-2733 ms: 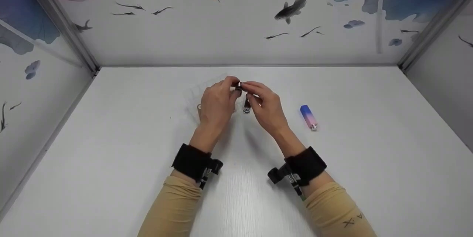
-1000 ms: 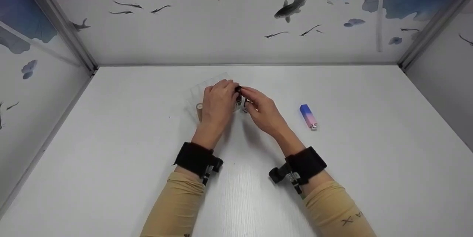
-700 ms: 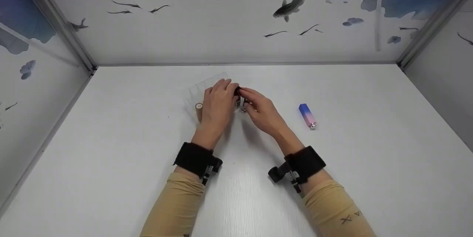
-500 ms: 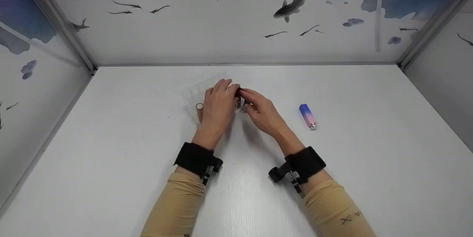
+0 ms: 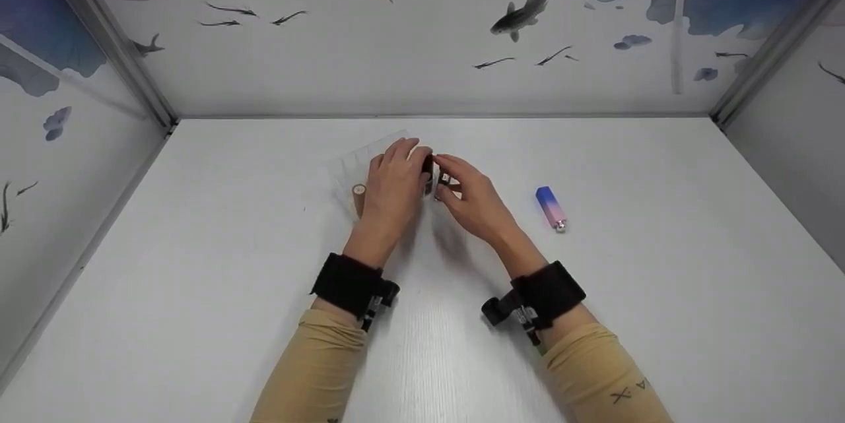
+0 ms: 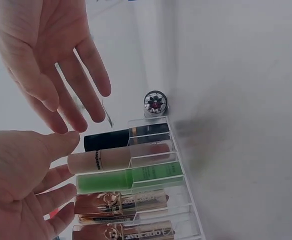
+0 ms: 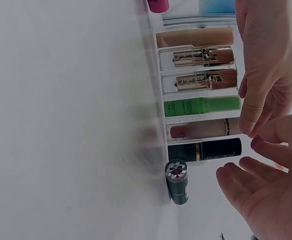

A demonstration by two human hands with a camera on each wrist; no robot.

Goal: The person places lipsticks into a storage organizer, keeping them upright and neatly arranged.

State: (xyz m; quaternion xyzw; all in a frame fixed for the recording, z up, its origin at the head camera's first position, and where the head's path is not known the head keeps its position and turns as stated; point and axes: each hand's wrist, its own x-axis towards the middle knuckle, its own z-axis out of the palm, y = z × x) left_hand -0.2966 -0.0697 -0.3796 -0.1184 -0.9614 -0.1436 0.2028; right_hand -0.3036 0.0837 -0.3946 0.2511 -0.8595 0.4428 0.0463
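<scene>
A clear compartmented lipstick holder [image 5: 343, 162] lies under my left hand [image 5: 393, 189]. In the right wrist view its slots hold a tan tube [image 7: 195, 37], brown-and-gold lipsticks [image 7: 205, 57], a green tube [image 7: 200, 105], a pinkish tube [image 7: 200, 129] and a black lipstick [image 7: 205, 150]. My left thumb and fingers rest right at the tube ends by the pinkish tube. My right hand [image 5: 478, 195] has loosely spread fingers beside the black lipstick's end, holding nothing. Just beyond that end slot is a dark lipstick with a jewelled end [image 7: 177, 181].
A blue-to-pink lipstick [image 5: 550, 209] lies on the white table [image 5: 660, 245], right of my right hand. A pink tube end [image 7: 158, 5] shows at the top of the right wrist view. Panels [image 5: 422, 60] painted with fish enclose the back and sides.
Earlier, both hands pinched a dark tube raised over the holder. They lowered it, and the black lipstick now sits in the end slot. My right fingers have come away from it.
</scene>
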